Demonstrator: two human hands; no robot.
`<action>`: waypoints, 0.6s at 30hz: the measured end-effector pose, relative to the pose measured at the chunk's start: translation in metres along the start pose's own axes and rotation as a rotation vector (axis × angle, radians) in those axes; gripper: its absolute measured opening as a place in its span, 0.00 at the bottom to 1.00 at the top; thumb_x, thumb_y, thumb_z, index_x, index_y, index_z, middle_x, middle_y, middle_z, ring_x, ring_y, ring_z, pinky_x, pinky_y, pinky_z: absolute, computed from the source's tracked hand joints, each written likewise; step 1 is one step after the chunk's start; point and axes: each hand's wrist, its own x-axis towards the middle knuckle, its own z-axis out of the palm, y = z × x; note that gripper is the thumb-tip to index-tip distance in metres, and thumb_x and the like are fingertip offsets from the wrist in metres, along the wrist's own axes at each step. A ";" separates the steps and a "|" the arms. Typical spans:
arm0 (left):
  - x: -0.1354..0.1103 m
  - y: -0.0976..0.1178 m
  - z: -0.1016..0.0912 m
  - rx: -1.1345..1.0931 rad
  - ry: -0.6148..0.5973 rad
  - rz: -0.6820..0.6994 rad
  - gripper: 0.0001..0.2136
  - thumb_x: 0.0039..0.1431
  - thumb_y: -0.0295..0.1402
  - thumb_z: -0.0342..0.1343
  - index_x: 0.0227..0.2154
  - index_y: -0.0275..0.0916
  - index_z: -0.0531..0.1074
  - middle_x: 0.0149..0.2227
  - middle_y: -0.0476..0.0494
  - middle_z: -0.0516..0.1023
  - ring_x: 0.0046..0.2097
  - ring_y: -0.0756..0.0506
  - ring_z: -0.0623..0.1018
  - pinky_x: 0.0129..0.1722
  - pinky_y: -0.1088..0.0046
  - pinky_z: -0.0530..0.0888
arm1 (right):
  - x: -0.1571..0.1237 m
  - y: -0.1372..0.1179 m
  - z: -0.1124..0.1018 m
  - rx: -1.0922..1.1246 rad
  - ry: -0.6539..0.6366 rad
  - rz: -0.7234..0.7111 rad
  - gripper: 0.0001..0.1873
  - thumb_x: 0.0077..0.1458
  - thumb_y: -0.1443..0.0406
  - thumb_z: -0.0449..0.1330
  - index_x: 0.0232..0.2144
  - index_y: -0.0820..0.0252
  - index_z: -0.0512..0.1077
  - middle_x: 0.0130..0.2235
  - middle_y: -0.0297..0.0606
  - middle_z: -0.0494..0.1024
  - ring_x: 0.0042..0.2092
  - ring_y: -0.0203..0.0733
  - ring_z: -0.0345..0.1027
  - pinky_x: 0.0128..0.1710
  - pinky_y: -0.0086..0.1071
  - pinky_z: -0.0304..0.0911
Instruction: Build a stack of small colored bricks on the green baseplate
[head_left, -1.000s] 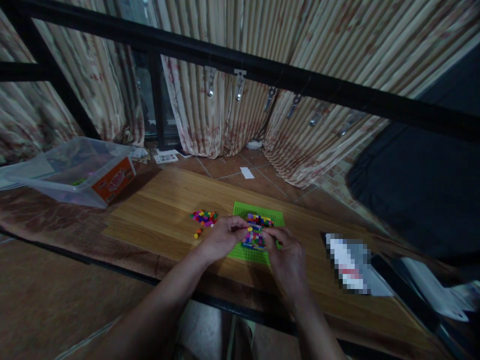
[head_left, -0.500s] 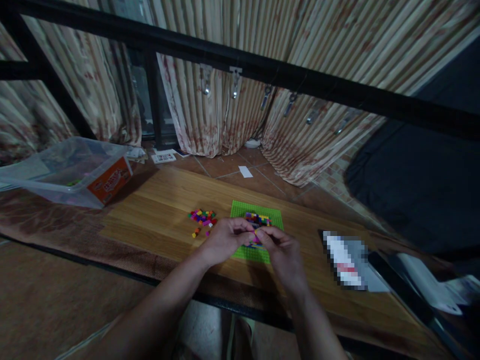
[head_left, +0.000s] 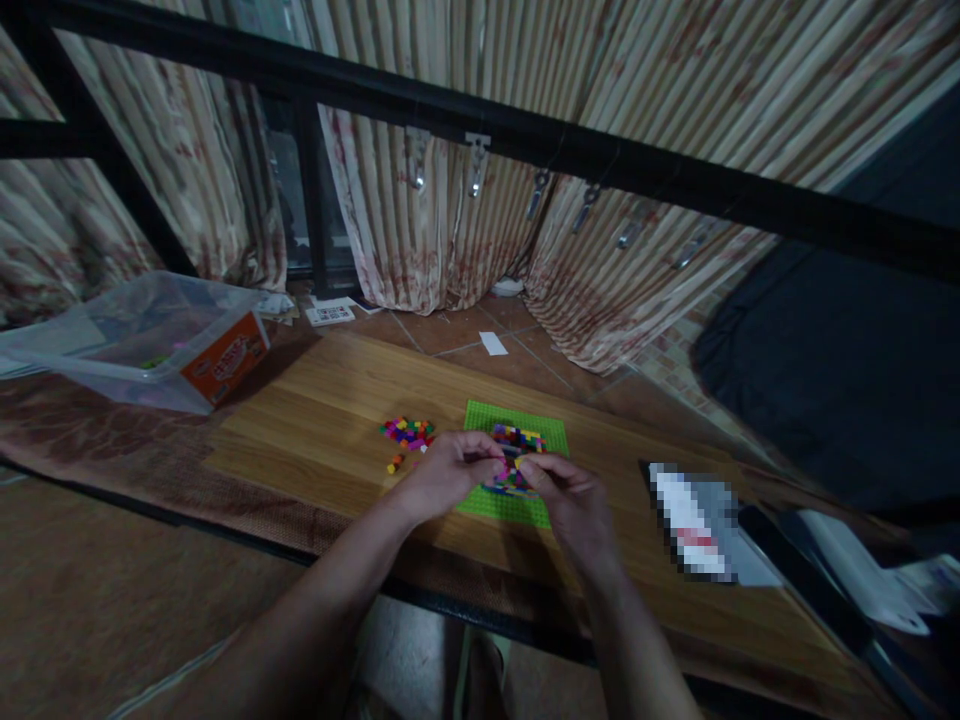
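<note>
Over a green studded baseplate (head_left: 555, 432), my two hands meet with fingertips close together. My left hand (head_left: 441, 478) pinches a small pink toy brick (head_left: 503, 467). Between the thumb and forefinger of my right hand (head_left: 576, 500) is a small yellow toy brick (head_left: 519, 463). Under the fingers, a structure of multicoloured bricks (head_left: 517, 436) stands on the baseplate, its middle partly covered by my hands. Loose bricks (head_left: 406, 432) of several colours lie in a pile left of the plate, close to my left hand.
A clear plastic bin (head_left: 150, 375) with an orange label stands at the left end of the wooden board (head_left: 315, 400). To the right lie a blurred-out packet (head_left: 690, 525) and a long dark object (head_left: 802, 575). A black bar (head_left: 510, 135) with hanging clips crosses ahead, before curtains.
My fingertips have moved slightly apart, so the pink and yellow bricks show separately, with more of the structure between them. The view has shifted slightly.
</note>
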 end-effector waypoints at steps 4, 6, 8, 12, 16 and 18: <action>0.004 -0.004 -0.009 0.054 0.118 0.002 0.04 0.49 0.30 0.59 0.25 0.35 0.73 0.24 0.50 0.74 0.27 0.52 0.70 0.30 0.75 0.67 | 0.000 0.004 -0.004 -0.251 0.008 -0.132 0.07 0.49 0.59 0.63 0.29 0.53 0.79 0.34 0.36 0.78 0.36 0.42 0.70 0.40 0.37 0.63; 0.006 -0.004 -0.011 0.049 0.158 -0.004 0.02 0.48 0.29 0.59 0.24 0.35 0.73 0.24 0.50 0.74 0.27 0.52 0.70 0.30 0.75 0.67 | 0.000 0.008 -0.004 -0.347 0.004 -0.184 0.06 0.50 0.59 0.63 0.29 0.53 0.79 0.36 0.37 0.77 0.39 0.43 0.70 0.42 0.38 0.63; 0.007 -0.006 -0.011 0.023 0.170 -0.013 0.02 0.48 0.28 0.58 0.27 0.35 0.73 0.24 0.50 0.74 0.27 0.51 0.71 0.30 0.75 0.68 | -0.001 0.012 -0.003 -0.435 0.008 -0.235 0.06 0.50 0.59 0.63 0.28 0.52 0.79 0.37 0.38 0.76 0.41 0.44 0.69 0.45 0.39 0.63; 0.008 -0.009 -0.010 0.027 0.150 -0.015 0.05 0.49 0.26 0.56 0.30 0.36 0.74 0.26 0.51 0.75 0.28 0.52 0.71 0.31 0.76 0.68 | -0.001 0.017 0.001 -0.562 0.015 -0.297 0.06 0.51 0.59 0.63 0.28 0.52 0.79 0.38 0.37 0.75 0.42 0.44 0.68 0.45 0.39 0.62; 0.008 -0.011 -0.010 0.067 0.119 -0.009 0.03 0.49 0.25 0.55 0.28 0.35 0.73 0.25 0.51 0.74 0.28 0.53 0.71 0.31 0.76 0.68 | 0.000 0.020 0.003 -0.604 0.044 -0.308 0.03 0.49 0.61 0.64 0.27 0.52 0.78 0.37 0.37 0.74 0.42 0.44 0.67 0.46 0.40 0.61; 0.007 -0.013 -0.011 0.085 0.110 -0.008 0.02 0.48 0.25 0.56 0.27 0.35 0.73 0.25 0.51 0.74 0.28 0.53 0.71 0.31 0.76 0.68 | 0.001 0.022 0.003 -0.602 0.073 -0.318 0.02 0.49 0.63 0.65 0.26 0.52 0.78 0.37 0.37 0.74 0.43 0.45 0.67 0.46 0.40 0.61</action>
